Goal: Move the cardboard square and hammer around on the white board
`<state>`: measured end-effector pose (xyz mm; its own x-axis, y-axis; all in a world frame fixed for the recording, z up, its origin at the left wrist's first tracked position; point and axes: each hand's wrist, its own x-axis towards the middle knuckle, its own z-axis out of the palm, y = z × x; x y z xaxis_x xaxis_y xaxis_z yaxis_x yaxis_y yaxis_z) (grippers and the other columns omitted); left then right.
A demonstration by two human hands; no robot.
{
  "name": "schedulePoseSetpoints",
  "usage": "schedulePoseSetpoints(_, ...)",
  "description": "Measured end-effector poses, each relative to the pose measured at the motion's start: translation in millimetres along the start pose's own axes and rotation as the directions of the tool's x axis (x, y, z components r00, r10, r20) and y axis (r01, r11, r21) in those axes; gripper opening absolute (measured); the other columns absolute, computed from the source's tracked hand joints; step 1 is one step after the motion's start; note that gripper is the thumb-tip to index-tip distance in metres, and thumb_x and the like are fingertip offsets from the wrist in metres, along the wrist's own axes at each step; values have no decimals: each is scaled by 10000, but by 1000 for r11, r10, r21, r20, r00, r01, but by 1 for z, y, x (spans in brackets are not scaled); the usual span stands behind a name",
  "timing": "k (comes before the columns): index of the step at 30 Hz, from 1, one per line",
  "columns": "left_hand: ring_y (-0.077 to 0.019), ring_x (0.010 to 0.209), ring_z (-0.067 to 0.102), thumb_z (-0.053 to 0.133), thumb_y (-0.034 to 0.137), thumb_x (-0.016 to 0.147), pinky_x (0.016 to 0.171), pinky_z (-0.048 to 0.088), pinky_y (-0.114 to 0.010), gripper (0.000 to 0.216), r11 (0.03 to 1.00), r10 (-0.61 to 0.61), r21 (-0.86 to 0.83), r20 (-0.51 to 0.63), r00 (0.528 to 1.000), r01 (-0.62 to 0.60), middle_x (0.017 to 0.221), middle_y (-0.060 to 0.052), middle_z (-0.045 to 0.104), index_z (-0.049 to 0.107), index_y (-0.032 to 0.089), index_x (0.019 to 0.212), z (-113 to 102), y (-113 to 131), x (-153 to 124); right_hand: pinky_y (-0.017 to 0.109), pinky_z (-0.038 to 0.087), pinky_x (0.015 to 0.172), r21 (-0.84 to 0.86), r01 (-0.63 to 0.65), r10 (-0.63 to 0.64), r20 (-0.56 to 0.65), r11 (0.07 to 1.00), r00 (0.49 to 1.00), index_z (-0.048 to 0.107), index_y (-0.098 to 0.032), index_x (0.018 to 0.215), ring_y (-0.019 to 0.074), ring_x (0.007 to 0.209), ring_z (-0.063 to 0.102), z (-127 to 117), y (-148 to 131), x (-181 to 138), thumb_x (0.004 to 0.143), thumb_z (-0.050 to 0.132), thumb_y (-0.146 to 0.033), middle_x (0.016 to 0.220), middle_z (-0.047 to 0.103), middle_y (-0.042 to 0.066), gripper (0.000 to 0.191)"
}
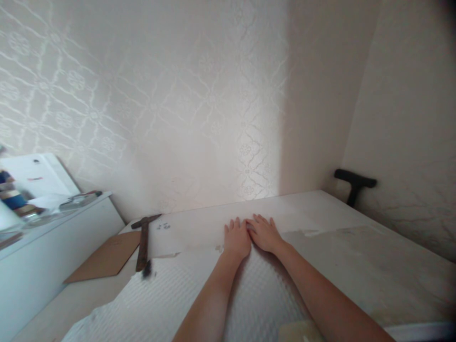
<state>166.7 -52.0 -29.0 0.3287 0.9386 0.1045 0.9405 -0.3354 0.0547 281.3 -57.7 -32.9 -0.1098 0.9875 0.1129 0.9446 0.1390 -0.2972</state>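
Leftmost, a white cabinet (74,247) carries a blurred jumble, with a white panel (39,173) leaning at its back. Next to the cabinet, a flat piece of cardboard (105,257) lies on the table (359,251), and its right corner meets a hammer (143,247), head toward the wall (199,95). A few small bits (164,226) sit just right of the hammer head, too small to make out. Near the handle's end is a dark smudge or tuft. From there, a bumpy white sheet (174,289) spreads under both forearms and reaches up to the heels of the hands; its far edge beneath them is hidden. The left hand (236,239) is palm down, fingers slightly spread. Touching it, the right hand (264,232) lies equally flat and spread. Far right, a black T-shaped handle (354,183) rises beyond the table's edge.
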Motion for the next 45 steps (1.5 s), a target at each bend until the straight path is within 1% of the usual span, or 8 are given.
schedulePoseSetpoints(11,-271,1283,307,247,224,900,1036,249,-466,454,1000,3,16,-17,1000,-2,1417,-130,313,362,159,1334,1,0,0,539,116,1021,-1,7,-7,3,1000,1000,405,-214,1323,263,1310,211,2,1,0,895,314,-313,1426,291,131,449)
schedulePoseSetpoints(18,-285,1287,296,251,219,896,1037,244,-470,461,1000,8,8,-7,1000,-8,1413,-129,321,358,150,1339,1,-1,0,536,112,1024,5,6,-6,-4,1000,1000,405,-211,1322,258,1308,218,2,1,1,895,317,-307,1425,294,130,446)
schedulePoseSetpoints(30,-277,1294,282,241,220,899,1041,238,-464,461,1000,0,4,6,1000,0,1415,-122,321,350,158,1343,1,-1,0,530,113,1025,0,2,-2,3,1000,1000,406,-220,1319,254,1312,207,2,1,1,899,309,-316,1428,290,125,442)
schedulePoseSetpoints(38,-287,1284,301,242,224,898,1030,252,-476,456,1000,8,-5,-29,1000,-8,1407,-136,329,373,153,1329,2,-1,0,537,122,1019,-12,5,-5,7,1000,1000,406,-229,1318,257,1313,205,3,2,2,899,307,-319,1430,286,123,439)
schedulePoseSetpoints(45,-280,1288,296,248,221,899,1037,243,-471,459,1000,3,3,-6,1000,-3,1411,-136,322,362,156,1338,0,0,0,532,121,1020,-8,0,0,12,1000,1000,408,-226,1317,259,1311,209,2,1,1,895,315,-317,1429,287,126,442)
